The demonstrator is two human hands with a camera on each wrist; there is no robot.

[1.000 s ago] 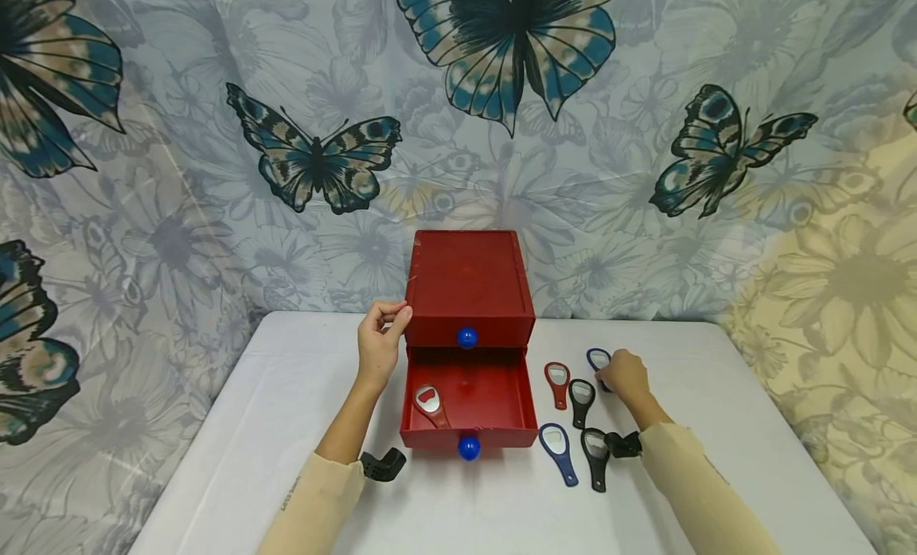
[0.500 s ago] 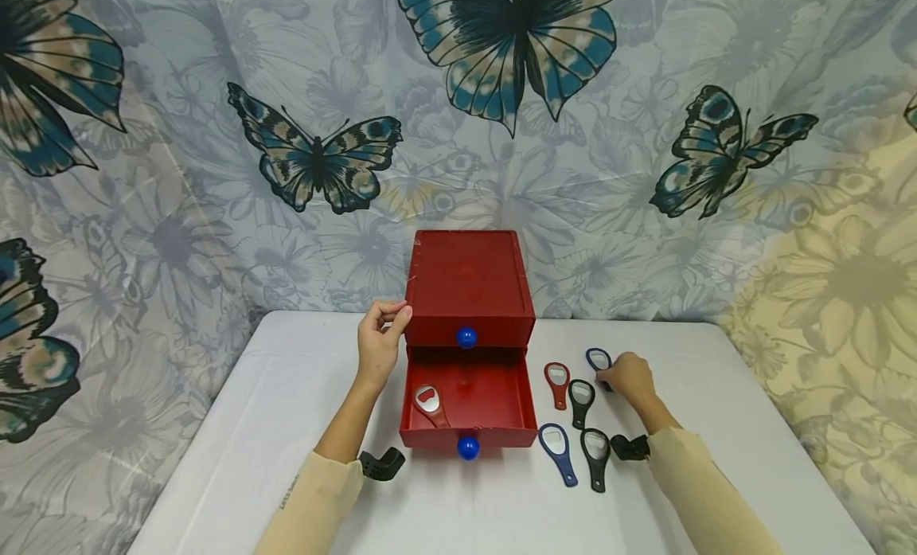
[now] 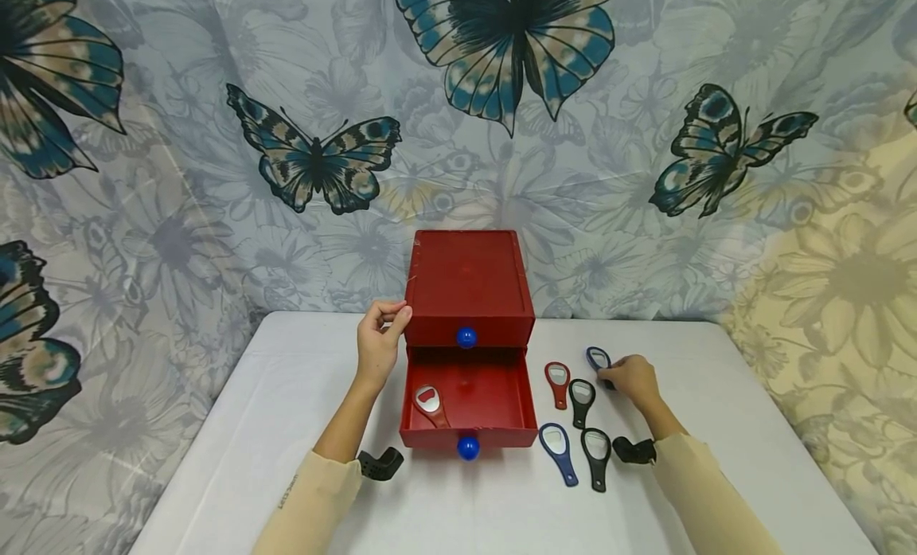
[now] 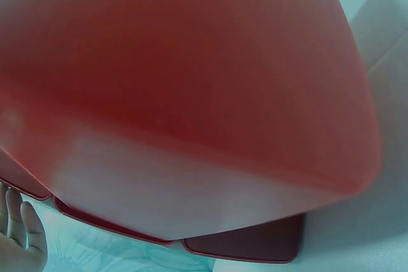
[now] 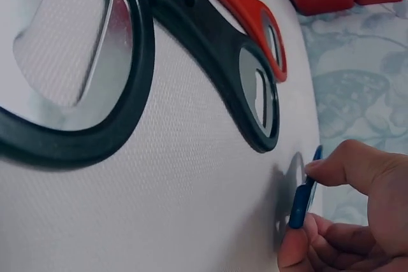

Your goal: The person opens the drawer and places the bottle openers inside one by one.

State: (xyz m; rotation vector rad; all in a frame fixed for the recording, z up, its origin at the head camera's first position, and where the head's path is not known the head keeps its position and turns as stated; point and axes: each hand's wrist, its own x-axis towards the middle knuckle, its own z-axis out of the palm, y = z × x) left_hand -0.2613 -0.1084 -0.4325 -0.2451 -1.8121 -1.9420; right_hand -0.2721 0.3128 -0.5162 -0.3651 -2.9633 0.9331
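My right hand [image 3: 634, 380] pinches a blue bottle opener [image 5: 303, 199] by its handle, thumb on one side and fingers on the other; it stands edge-on in the right wrist view. My left hand [image 3: 380, 341] holds the left side of the red drawer cabinet [image 3: 469, 276], thumb and fingertips at its upper front corner. The cabinet's lower drawer [image 3: 487, 396] is pulled out. A red bottle opener [image 3: 432, 407] lies inside it at the left.
Beside the drawer lie another red bottle opener [image 3: 557, 384], two black bottle openers, one nearer the back [image 3: 581, 404], and a blue one [image 3: 559, 455]. A white cloth [image 3: 315, 356] covers the table, and a butterfly-print backdrop [image 3: 573, 220] hangs behind.
My right hand has shifted slightly right and toward me along the blue bottle opener, its forearm also farther right. The left hand has stayed at the cabinet.
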